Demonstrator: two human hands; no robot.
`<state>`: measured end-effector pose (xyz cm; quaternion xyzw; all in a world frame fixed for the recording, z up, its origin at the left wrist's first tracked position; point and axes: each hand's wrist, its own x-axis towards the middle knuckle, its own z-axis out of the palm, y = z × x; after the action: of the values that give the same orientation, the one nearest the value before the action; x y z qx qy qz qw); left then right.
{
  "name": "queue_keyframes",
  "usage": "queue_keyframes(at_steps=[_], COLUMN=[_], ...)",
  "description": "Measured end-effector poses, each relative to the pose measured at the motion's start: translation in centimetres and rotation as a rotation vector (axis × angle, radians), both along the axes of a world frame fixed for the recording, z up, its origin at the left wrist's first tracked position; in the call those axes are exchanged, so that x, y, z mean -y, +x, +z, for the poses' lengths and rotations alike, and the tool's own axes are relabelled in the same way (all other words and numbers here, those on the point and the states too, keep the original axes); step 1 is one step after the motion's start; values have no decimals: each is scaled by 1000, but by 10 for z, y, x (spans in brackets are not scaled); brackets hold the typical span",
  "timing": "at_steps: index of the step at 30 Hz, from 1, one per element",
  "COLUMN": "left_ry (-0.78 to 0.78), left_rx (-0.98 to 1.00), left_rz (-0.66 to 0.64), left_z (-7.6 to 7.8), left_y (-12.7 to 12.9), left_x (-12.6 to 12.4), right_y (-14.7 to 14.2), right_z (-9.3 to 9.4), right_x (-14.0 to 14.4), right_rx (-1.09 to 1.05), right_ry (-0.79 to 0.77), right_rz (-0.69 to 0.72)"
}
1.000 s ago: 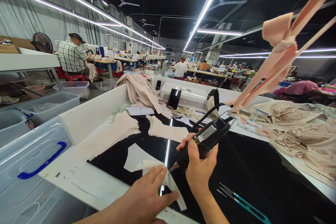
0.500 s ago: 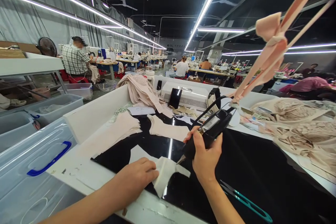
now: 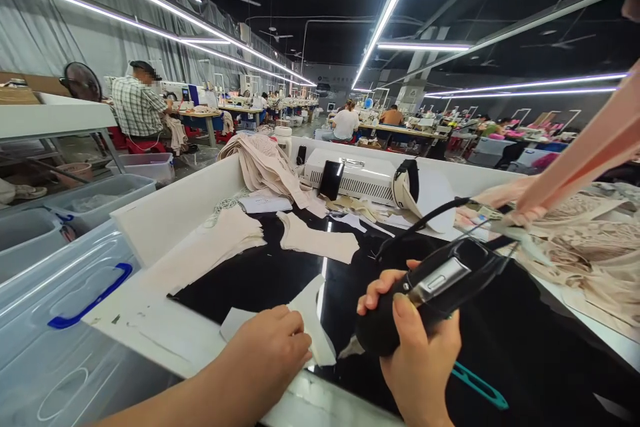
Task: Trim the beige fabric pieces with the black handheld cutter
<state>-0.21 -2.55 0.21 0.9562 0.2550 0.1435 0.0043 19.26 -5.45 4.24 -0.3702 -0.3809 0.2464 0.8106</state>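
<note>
While left hand (image 3: pixel 273 347) grasps pale piece (image 3: pixel 314 325), it juts toward right hand (image 3: pixel 419 357).

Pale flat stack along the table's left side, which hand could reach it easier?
Probably the left hand: it looks nearer the stack and touches a white piece, while the right hand grips a black tool.

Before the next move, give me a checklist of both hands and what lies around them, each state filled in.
1. Left hand on the pale piece: ok; whether the fingers pinch it cannot be told.
2. Right hand around the black tool: ok.
3. Tip clear of the piece: cannot tell; it is blurred and close to the edge.
4. Teal handle fully in view: not ok; the right hand hides part.
5. Tool switched on or off: cannot tell.
</note>
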Motion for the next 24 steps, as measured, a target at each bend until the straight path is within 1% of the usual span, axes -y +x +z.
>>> queue_keyframes(at_steps=[3,6,9,12,15,18,21,24], left_ry=[5,-7,18,44,59,64,70,121], left_rx=[89,153,125,79,92,117,128,160], left_rz=[-84,-218,-333,-402,-430,-430,-421,-383], left_z=[-3,-6,-9,-13,-17,-19,-21,-21], left_y=[8,16,23,28,27,23,18,16], left_x=[1,-1,-8,-16,-22,-25,-26,-26], right_y=[-3,-4,-4,-4,-3,-2,-2,-3], right_z=[-4,-8,-12,-15,-17,-18,-17,-15], right_x=[2,3,2,2,2,2,2,2], right_rx=[15,14,21,35,41,53,59,53], right_ry=[11,29,38,28,31,35,32,20], right_rz=[17,30,36,38,37,40,34,18])
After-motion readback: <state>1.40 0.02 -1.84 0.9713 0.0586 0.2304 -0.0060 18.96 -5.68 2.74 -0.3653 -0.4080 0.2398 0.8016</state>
